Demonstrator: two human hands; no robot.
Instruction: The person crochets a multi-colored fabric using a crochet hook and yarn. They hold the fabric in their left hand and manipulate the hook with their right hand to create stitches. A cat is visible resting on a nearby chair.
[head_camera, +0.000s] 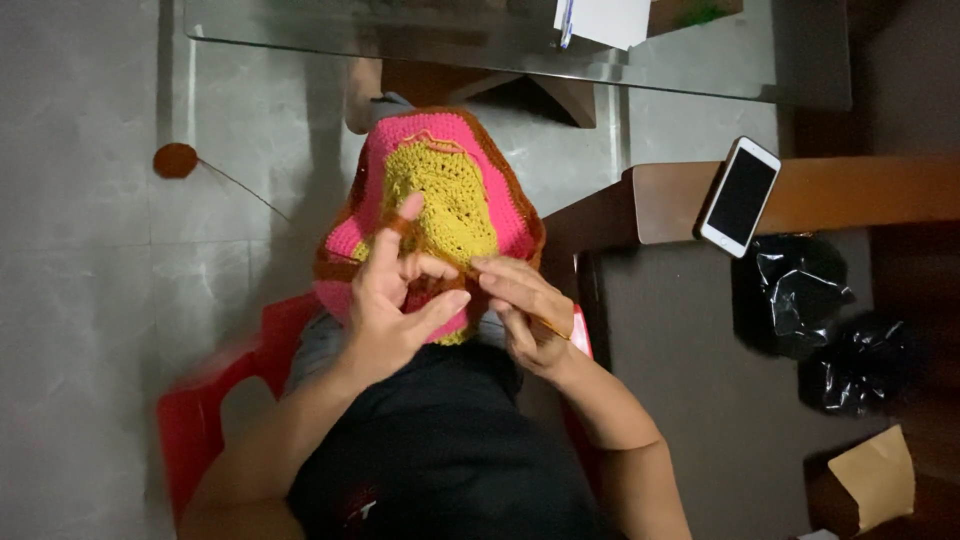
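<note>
Left hand (395, 305) tensioning orange yarn (400, 226), right hand (525, 310) pinching crochet hook (548, 326) at pink-yellow crochet piece (440, 200); slack tension risks dropped loop.

Crochet piece (440, 195): rounded panel, mustard-yellow centre, hot-pink band around it, orange-brown border at the outer edge. Open, holey stitch texture in the yellow part. It drapes over the person's lap and knees, top edge pointing away from the body, lower edge bunched under the hands. Crochet hook (548, 326): thin, orange-tan shaft, tilted diagonally, tip hidden at the piece's lower edge. Yarn strand (400, 224): orange-brown, wrapped over a raised finger, running down to the piece's edge. Yarn ball (175, 160): orange-brown, round, on the floor, well apart from the piece, with a thin strand trailing toward it.
</note>
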